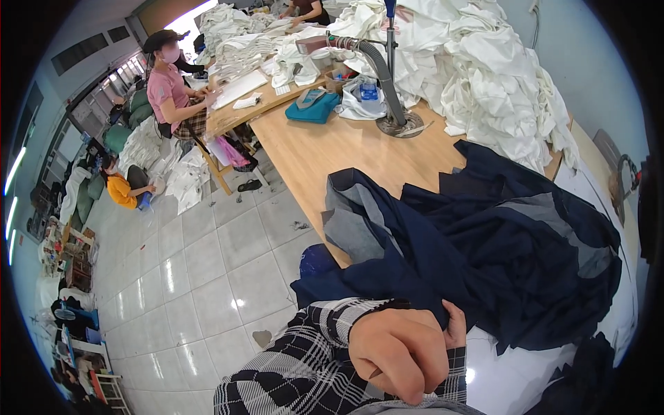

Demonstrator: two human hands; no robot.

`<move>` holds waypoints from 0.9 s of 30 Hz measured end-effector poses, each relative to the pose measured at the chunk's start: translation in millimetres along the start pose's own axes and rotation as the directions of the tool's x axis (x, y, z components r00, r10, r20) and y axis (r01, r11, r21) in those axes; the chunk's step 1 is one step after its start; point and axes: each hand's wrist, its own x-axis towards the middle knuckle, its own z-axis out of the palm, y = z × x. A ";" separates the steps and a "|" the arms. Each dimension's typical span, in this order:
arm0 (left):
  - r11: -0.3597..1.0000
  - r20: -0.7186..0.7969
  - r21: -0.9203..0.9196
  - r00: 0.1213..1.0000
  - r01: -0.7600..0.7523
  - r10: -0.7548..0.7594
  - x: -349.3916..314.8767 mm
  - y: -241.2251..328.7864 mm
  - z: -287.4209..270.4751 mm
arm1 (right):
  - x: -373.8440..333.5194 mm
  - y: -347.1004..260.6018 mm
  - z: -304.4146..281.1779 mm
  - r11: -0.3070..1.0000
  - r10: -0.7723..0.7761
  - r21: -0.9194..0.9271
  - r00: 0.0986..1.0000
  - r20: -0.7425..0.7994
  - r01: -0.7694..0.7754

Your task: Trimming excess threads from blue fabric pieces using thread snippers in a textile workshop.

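Note:
My left hand (pixel 398 349) is close to my body with its fingers curled in. Whatever it may hold is hidden under the fingers. Behind it, partly covered, my right hand (pixel 454 325) has its fingers at the near edge of a navy cloth piece (pixel 387 280), seemingly gripping it. This cloth runs from the table edge toward me, and a grey lining (pixel 356 228) shows on its folded part. To the right it joins a heap of navy fabric (pixel 498 270) with more grey patches. Plaid sleeves (pixel 297 360) cover my forearms.
On the wooden table (pixel 297 155) stand a grey jointed pipe arm (pixel 380 69) on a round base, a teal pouch (pixel 312 107) and a blue clear container (pixel 369 91). White cloth (pixel 498 76) is piled high behind. A person in pink (pixel 176 97) works at the far table; another (pixel 124 187) sits low.

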 end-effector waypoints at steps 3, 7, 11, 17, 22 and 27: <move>0.999 -0.027 0.030 0.999 -0.038 0.039 3.6 0.3 -0.1 | 2.9 -0.5 -4.3 1.000 -0.015 -0.017 1.000 -0.015 0.015; 0.993 -0.064 0.086 0.994 -0.081 0.087 0.4 1.1 4.5 | 0.7 -2.1 -0.9 0.999 -0.022 -0.042 1.000 -0.011 0.021; 0.991 -0.079 0.104 0.992 -0.085 0.094 -1.5 1.8 -2.3 | 3.9 0.8 -7.4 1.000 -0.010 -0.012 1.000 -0.018 0.010; 0.641 -0.470 0.223 0.657 0.735 -0.590 -37.0 -3.7 -18.0 | -14.9 -13.7 24.1 0.989 -0.126 -0.079 0.992 0.001 0.126; 0.273 -0.605 0.274 0.386 0.922 -0.697 -121.8 -40.3 -23.7 | -31.1 -27.9 50.6 0.970 -0.233 -0.073 0.972 0.009 0.233; 0.240 -0.585 0.183 0.302 0.953 -0.753 -147.9 -48.8 -16.3 | -51.6 -47.9 67.3 0.970 -0.231 -0.065 0.970 0.075 0.236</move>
